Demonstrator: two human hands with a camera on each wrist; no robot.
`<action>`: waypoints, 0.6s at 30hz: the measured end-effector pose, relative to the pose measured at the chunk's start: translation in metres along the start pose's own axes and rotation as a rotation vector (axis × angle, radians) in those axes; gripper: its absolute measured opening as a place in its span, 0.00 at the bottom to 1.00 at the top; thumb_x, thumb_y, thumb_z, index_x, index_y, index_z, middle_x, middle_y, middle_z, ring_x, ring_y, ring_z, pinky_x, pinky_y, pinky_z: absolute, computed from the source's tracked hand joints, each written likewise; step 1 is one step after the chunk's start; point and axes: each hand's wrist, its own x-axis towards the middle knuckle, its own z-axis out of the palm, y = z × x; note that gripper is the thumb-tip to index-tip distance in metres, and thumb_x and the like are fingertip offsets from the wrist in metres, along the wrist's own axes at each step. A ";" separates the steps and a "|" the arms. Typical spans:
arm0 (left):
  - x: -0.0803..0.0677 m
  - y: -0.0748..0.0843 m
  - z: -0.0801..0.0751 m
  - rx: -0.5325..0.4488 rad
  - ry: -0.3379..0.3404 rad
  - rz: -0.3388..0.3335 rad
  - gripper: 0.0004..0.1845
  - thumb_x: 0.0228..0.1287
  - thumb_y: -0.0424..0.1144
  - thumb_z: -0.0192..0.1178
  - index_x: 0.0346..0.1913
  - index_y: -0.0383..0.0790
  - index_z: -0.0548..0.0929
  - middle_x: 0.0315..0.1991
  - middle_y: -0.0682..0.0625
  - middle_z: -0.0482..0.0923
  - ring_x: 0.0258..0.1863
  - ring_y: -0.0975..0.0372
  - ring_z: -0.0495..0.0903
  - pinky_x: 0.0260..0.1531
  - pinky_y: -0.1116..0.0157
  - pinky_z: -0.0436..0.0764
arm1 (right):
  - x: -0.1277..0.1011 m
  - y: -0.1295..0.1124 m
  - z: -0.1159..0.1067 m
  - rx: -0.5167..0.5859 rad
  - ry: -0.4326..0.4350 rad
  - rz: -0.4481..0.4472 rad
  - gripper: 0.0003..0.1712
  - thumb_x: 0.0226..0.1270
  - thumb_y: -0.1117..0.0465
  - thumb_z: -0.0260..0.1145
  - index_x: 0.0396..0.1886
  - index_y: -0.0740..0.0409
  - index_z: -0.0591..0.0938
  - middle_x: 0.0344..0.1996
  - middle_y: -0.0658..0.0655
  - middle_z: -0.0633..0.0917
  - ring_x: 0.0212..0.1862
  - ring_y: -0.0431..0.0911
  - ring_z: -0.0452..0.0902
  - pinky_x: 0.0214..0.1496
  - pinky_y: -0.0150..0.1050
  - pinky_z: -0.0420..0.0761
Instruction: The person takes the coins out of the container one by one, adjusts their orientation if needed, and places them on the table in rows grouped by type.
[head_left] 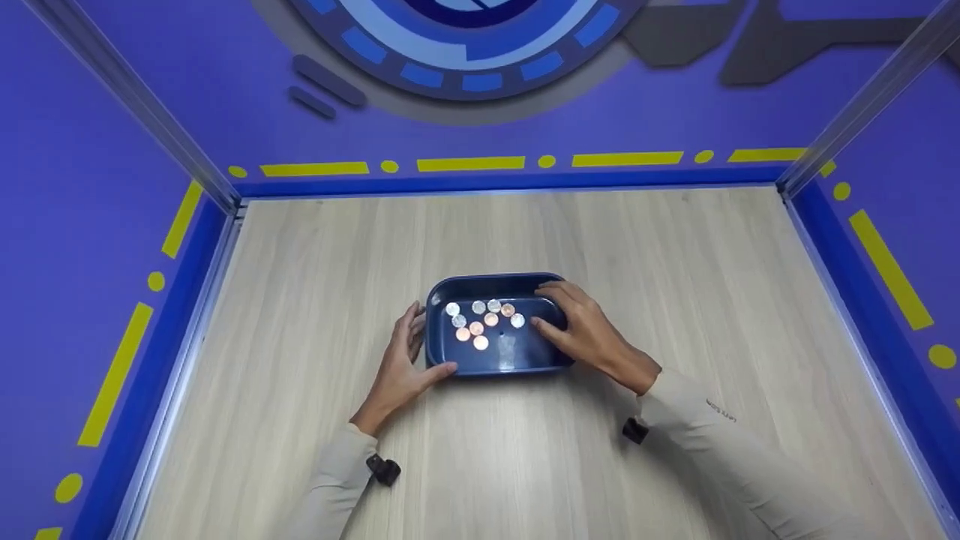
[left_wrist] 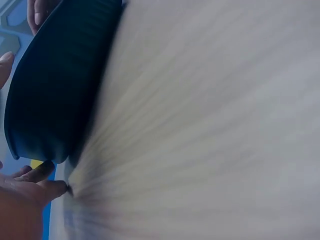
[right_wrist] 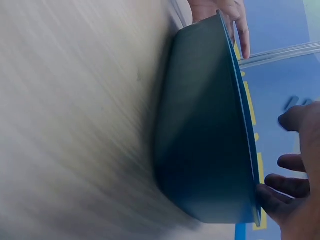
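Our left hand rests against the left wall of a dark blue tray, fingers relaxed, thumb at its near corner. Our right hand drapes over the right rim, fingers loosely spread. Coins lie inside the tray. Bare wooden tabletop surrounds the tray, purple walls well apart.

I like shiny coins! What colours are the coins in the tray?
The coins are silver and coppery orange, lying in the dark blue tray. The head view shows them best.
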 end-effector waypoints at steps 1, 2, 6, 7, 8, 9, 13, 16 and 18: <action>0.000 0.000 0.000 -0.016 0.000 -0.004 0.67 0.57 0.35 0.86 0.89 0.31 0.47 0.85 0.29 0.54 0.83 0.37 0.61 0.82 0.52 0.61 | 0.001 0.000 0.002 0.005 -0.006 0.003 0.27 0.72 0.60 0.78 0.64 0.71 0.84 0.61 0.70 0.85 0.68 0.64 0.81 0.74 0.58 0.78; 0.000 0.000 0.001 -0.027 -0.004 -0.004 0.68 0.57 0.35 0.86 0.89 0.32 0.47 0.85 0.29 0.53 0.83 0.36 0.59 0.82 0.51 0.60 | 0.002 0.001 0.004 0.010 -0.015 0.010 0.27 0.72 0.61 0.78 0.64 0.72 0.84 0.61 0.70 0.85 0.68 0.64 0.81 0.74 0.58 0.78; -0.002 -0.001 0.004 -0.033 -0.033 -0.012 0.71 0.54 0.38 0.88 0.89 0.33 0.45 0.86 0.28 0.50 0.85 0.35 0.56 0.82 0.49 0.59 | 0.004 0.001 0.011 0.013 -0.057 0.049 0.27 0.69 0.63 0.80 0.63 0.72 0.85 0.61 0.70 0.85 0.66 0.64 0.81 0.72 0.59 0.79; -0.002 -0.001 0.004 -0.032 -0.040 -0.011 0.72 0.54 0.39 0.88 0.90 0.33 0.44 0.86 0.29 0.50 0.85 0.36 0.55 0.82 0.50 0.59 | 0.005 0.000 0.012 0.011 -0.070 0.059 0.27 0.69 0.63 0.80 0.63 0.72 0.85 0.60 0.70 0.86 0.66 0.65 0.81 0.72 0.60 0.79; -0.002 -0.001 0.005 -0.034 -0.046 -0.009 0.73 0.54 0.39 0.89 0.90 0.33 0.44 0.86 0.29 0.49 0.85 0.36 0.55 0.82 0.51 0.59 | 0.005 0.000 0.012 0.008 -0.083 0.070 0.27 0.68 0.64 0.80 0.62 0.72 0.85 0.60 0.70 0.86 0.66 0.65 0.82 0.72 0.60 0.79; -0.002 -0.001 0.006 -0.035 -0.050 -0.008 0.73 0.54 0.39 0.89 0.90 0.33 0.43 0.87 0.29 0.49 0.85 0.37 0.55 0.82 0.53 0.59 | 0.006 -0.001 0.013 0.006 -0.092 0.077 0.26 0.68 0.64 0.81 0.61 0.73 0.86 0.59 0.70 0.86 0.65 0.65 0.82 0.71 0.60 0.79; -0.002 -0.004 0.009 -0.030 -0.053 0.012 0.74 0.53 0.38 0.89 0.90 0.32 0.43 0.88 0.31 0.47 0.86 0.39 0.55 0.82 0.54 0.58 | 0.011 -0.004 0.014 -0.004 -0.128 0.091 0.25 0.67 0.64 0.81 0.59 0.74 0.86 0.57 0.71 0.87 0.63 0.66 0.82 0.70 0.61 0.80; -0.001 -0.005 0.011 0.023 -0.043 0.024 0.74 0.53 0.39 0.89 0.90 0.32 0.43 0.89 0.32 0.45 0.87 0.40 0.52 0.84 0.49 0.55 | 0.015 -0.005 0.015 -0.001 -0.138 0.099 0.25 0.66 0.65 0.82 0.57 0.74 0.87 0.55 0.70 0.87 0.61 0.65 0.83 0.68 0.61 0.81; -0.001 -0.005 0.011 0.065 -0.034 0.026 0.74 0.52 0.41 0.89 0.90 0.31 0.43 0.89 0.33 0.45 0.87 0.40 0.51 0.84 0.46 0.53 | 0.018 -0.005 0.016 0.015 -0.147 0.106 0.24 0.65 0.65 0.82 0.56 0.74 0.87 0.54 0.70 0.88 0.61 0.64 0.83 0.68 0.60 0.81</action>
